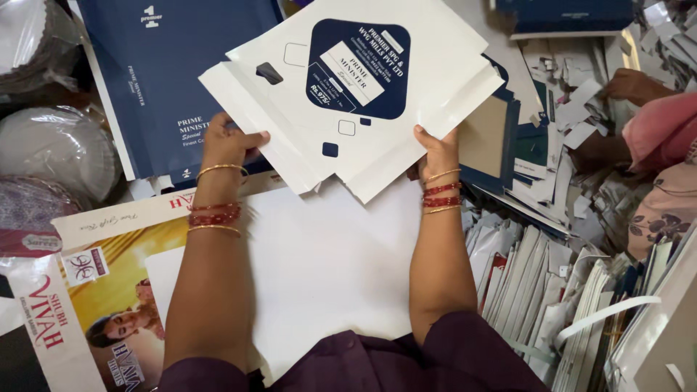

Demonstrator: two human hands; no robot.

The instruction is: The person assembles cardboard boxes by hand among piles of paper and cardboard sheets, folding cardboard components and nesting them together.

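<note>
Left hand (231, 142): closed grip on the left edge of the flat white carton blank (348, 94), thumb on top, fingers underneath. Gold and red bangles (216, 214) on that wrist.

Right hand (438, 151): gripping the blank's lower right edge, fingers curled under, thumb on the face. Same kind of bangles on that wrist.

Blank is held up off the surface, tilted, between both hands, upper middle of view. White face up, dark blue rounded label panel near its centre, a few small blue squares and one dark tab slot. Looks like more than one sheet stacked, can't tell how many.

Below the hands: a plain white sheet (327, 268) lying flat, partly over a yellow printed poster (109, 290) at lower left.
Behind the left hand: dark blue flat cartons (167, 80), touching the blank's left side.
Far left: round bundles wrapped in clear plastic (58, 145).
Right: loose piles of folded card and paper scraps (552, 290).
Upper right: another person's hand (632, 83) in the scraps, pink sleeve (661, 131) beside it.
</note>
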